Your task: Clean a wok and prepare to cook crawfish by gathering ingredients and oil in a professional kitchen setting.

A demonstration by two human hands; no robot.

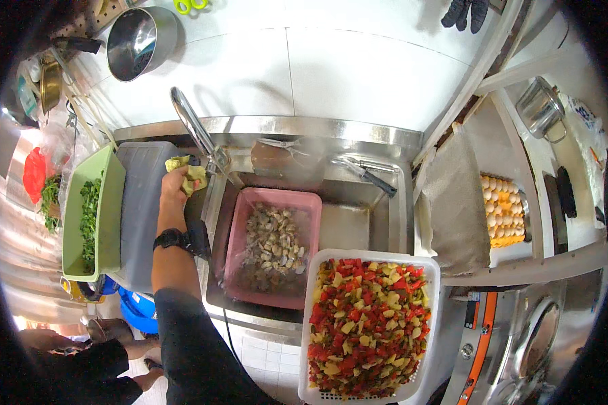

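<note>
My left hand point(173, 185), with a dark watch on its wrist, is closed around a crumpled yellow cloth point(194, 177) by the far end of a grey lid-like surface point(142, 196), left of the faucet point(194, 125). In the sink point(344, 229), right of this arm, sits a pink basin point(234, 250) of clams point(273, 243) in water. A white perforated basket point(436, 297) heaped with chopped red, yellow and green peppers point(368, 324) is close to me at the lower right. What supports the basket is hidden. My right hand does not show.
A green tub point(109, 229) of leafy greens stands at the left. Behind the sink lie scissors point(280, 144) and a black-handled tool point(368, 177). Eggs point(503, 209) fill a shelf at the right, above a stove point(520, 337). Another person point(88, 371) is at the lower left.
</note>
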